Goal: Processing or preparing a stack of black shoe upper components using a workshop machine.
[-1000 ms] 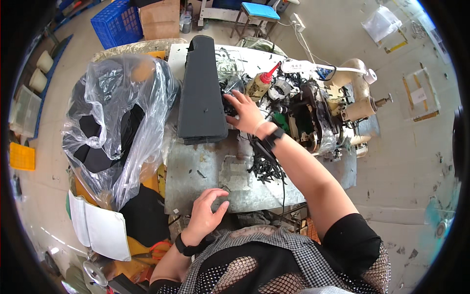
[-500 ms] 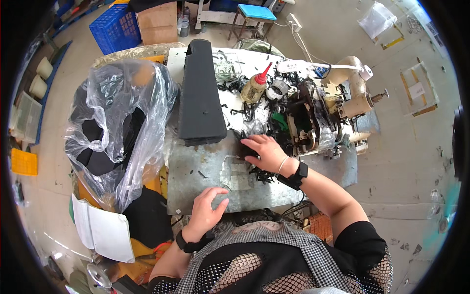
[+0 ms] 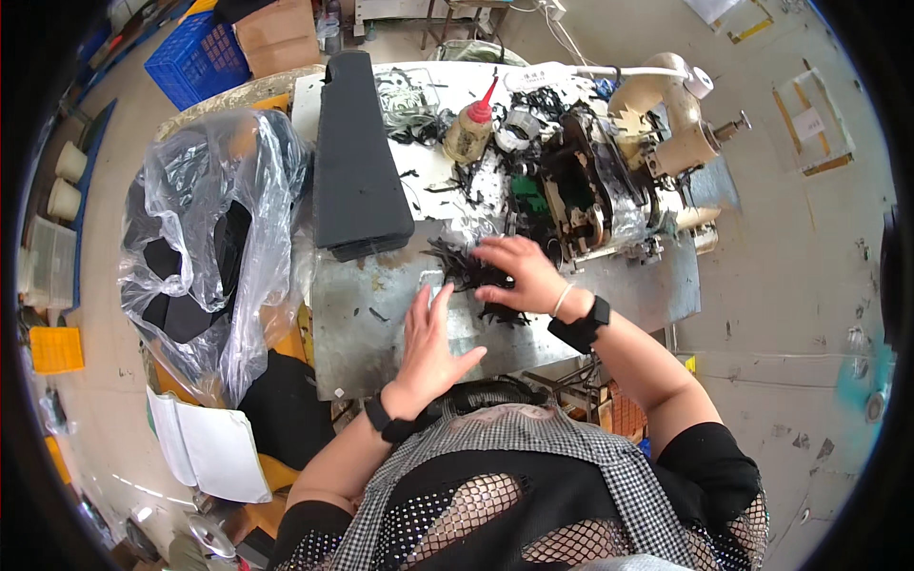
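Note:
My right hand (image 3: 526, 276) reaches over a loose pile of black trimmings (image 3: 453, 267) on the metal worktop, fingers stretched and apart, touching or just above the scraps. My left hand (image 3: 430, 347) is held over the bare metal nearer me, thumb spread and fingers pointing away from me, with nothing in it. Beyond it on the left stands a tall, neat stack of black flat pieces (image 3: 362, 157), narrower at its far end. A machine (image 3: 609, 195) with a cream-coloured arm and scrap-littered metal parts is just beyond my right hand.
A squeeze bottle with a red nozzle (image 3: 467, 135) stands among black scraps, beside a roll of tape (image 3: 517, 130). A white power strip (image 3: 538, 76) lies behind. Left of the worktop (image 3: 367, 366) are a clear plastic bag (image 3: 214, 257) holding black pieces and an open notebook (image 3: 217, 447).
My left hand has moved forward and right, toward the trimmings, its fingers now spread. My right hand has shifted slightly right, uncovering more of the pile. The whole view has shifted a little.

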`<state>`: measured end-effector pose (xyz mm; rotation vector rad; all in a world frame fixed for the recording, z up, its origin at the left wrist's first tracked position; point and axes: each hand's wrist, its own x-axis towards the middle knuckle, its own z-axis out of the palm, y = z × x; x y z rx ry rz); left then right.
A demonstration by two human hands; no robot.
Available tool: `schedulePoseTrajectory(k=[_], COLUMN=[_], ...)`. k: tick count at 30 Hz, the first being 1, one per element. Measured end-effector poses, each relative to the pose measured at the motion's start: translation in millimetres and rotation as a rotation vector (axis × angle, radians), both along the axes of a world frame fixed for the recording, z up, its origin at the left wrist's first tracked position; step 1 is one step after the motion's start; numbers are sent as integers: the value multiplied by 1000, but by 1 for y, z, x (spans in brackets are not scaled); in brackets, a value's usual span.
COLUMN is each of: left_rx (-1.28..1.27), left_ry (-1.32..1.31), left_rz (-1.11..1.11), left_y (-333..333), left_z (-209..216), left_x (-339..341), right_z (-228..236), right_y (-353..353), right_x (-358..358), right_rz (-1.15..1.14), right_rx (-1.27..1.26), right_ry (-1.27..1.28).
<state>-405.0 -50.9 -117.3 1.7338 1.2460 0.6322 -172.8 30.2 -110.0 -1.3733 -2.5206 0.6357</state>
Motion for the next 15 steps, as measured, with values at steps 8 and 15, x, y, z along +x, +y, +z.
schedulePoseTrajectory(k=[8,15], left_rx=[89,272], left_ry=[252,256], left_rz=[77,69], left_y=[29,36], left_z=[-14,-37], left_x=[75,97], right_z=[-55,-38], right_y=[44,-38], right_x=[30,22], right_rz=[-688,-263], right_rx=[-115,-30], right_ry=[-18,233])
